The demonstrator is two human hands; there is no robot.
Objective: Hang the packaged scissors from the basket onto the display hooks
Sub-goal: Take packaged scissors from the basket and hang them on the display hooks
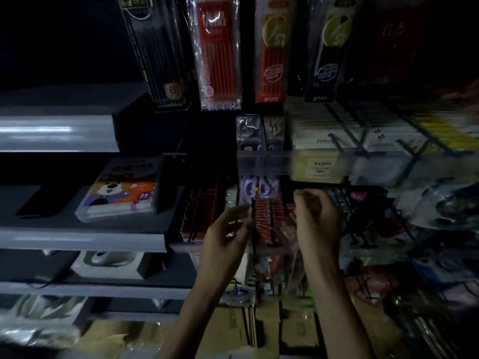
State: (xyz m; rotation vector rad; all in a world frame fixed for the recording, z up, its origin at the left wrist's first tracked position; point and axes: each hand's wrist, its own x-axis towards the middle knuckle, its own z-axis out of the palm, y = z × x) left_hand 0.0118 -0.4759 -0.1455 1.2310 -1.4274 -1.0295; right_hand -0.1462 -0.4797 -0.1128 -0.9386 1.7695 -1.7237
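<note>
A black display hook with a yellow tip (256,189) juts out at centre. Behind that tip hangs a packet of purple scissors (260,187). My left hand (228,229) is just left of the hook rod, thumb and fingers pinched on the edge of a clear packet. My right hand (317,216) is curled at the right, gripping the same packet. The clear scissors packet (281,230) spans between both hands below the hook tip. It is dim and blurred, and its contents are hard to make out. The basket is out of view.
Red packets (267,216) hang on neighbouring hooks behind the hands. Pen and pencil packs (219,53) hang above. A grey shelf (83,239) at the left carries a crayon box (121,187). More wire hooks with goods (363,141) crowd the right. Cardboard boxes (295,330) lie below.
</note>
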